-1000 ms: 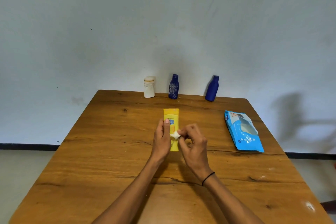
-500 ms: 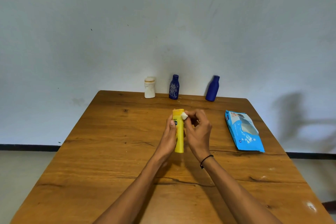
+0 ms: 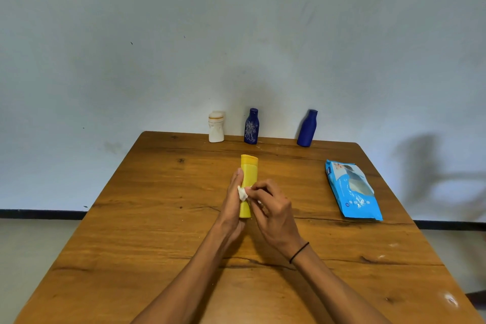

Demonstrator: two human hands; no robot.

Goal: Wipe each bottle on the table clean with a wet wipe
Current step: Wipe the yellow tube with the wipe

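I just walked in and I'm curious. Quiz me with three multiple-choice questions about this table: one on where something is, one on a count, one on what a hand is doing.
1. Where does the blue wipes pack lie?
A. at the table's right side
B. against the wall
C. under the arms

2. How many bottles stand along the far edge?
A. one
B. three
C. five

3. What does the right hand hold?
A. nothing
B. a bottle cap
C. a white wipe

Answers: 1 A, the pack lies flat to the right of both hands. 2 B, a white bottle, a patterned blue bottle and a plain blue bottle stand there. 3 C, its fingers pinch the wipe against the yellow bottle, which the left hand steadies.
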